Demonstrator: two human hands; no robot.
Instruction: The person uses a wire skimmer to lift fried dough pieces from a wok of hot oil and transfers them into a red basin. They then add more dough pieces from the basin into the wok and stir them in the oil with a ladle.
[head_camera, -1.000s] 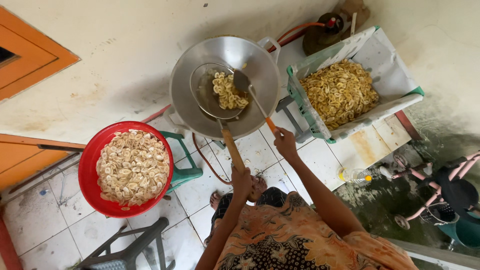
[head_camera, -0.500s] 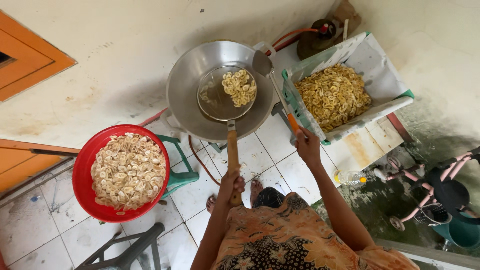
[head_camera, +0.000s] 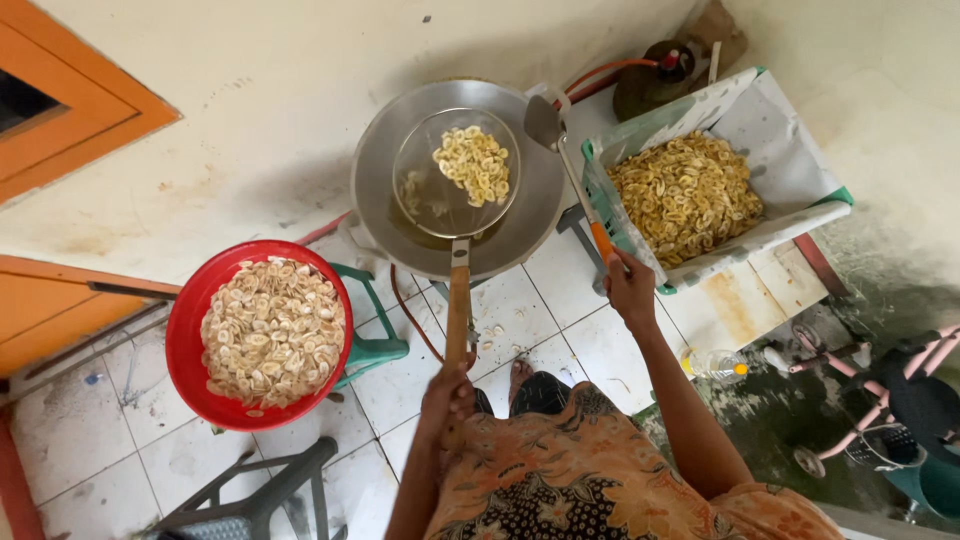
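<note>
My left hand (head_camera: 447, 398) grips the wooden handle of a wire skimmer (head_camera: 455, 175) that is held over a big metal wok (head_camera: 380, 190). Fried yellow chips (head_camera: 474, 162) lie in the skimmer's far right side. My right hand (head_camera: 630, 290) holds the orange handle of a metal spatula (head_camera: 545, 122), whose blade rests at the wok's right rim. To the right stands a paper-lined green basket (head_camera: 800, 215) heaped with fried chips (head_camera: 685, 195). A red bowl (head_camera: 185, 330) of pale raw slices (head_camera: 272, 332) sits at the left on a green stool.
A gas cylinder (head_camera: 650, 75) with an orange hose stands behind the wok. A grey plastic chair (head_camera: 250, 500) is at the lower left. An orange door frame (head_camera: 70, 110) lines the left wall. A bottle (head_camera: 715, 365) and a pink wheeled frame (head_camera: 880, 390) lie at the right.
The skimmer has lifted with the chips out of the oil. My right hand has swung the spatula out of the wok to its right rim, towards the basket.
</note>
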